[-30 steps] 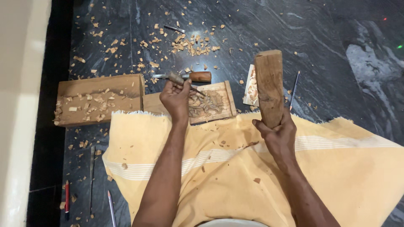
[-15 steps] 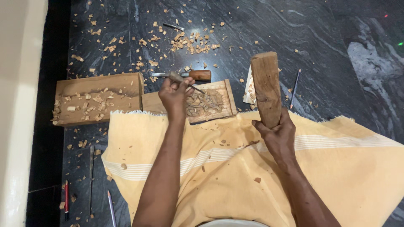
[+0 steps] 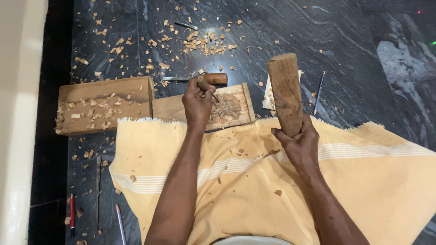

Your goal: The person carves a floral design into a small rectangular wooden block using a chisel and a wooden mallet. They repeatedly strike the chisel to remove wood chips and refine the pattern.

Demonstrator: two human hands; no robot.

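While the carved wooden panel [image 3: 227,108] lies on the dark stone floor [image 3: 345,41] at the edge of a yellow cloth [image 3: 254,195], a chisel [image 3: 205,85] is gripped in the closed left hand [image 3: 197,102], its tip set on the panel's leaf relief. A wooden mallet block [image 3: 285,93] is held upright in the closed right hand [image 3: 297,143], raised beside the panel and apart from the chisel. Just left of the panel, a larger wooden block [image 3: 104,105] is seen, its top strewn with wood chips [image 3: 86,115]. A second wooden-handled chisel [image 3: 200,78] lies touching the panel's far edge. More shavings are scattered beyond, and pencils [image 3: 319,86] rest on the floor.
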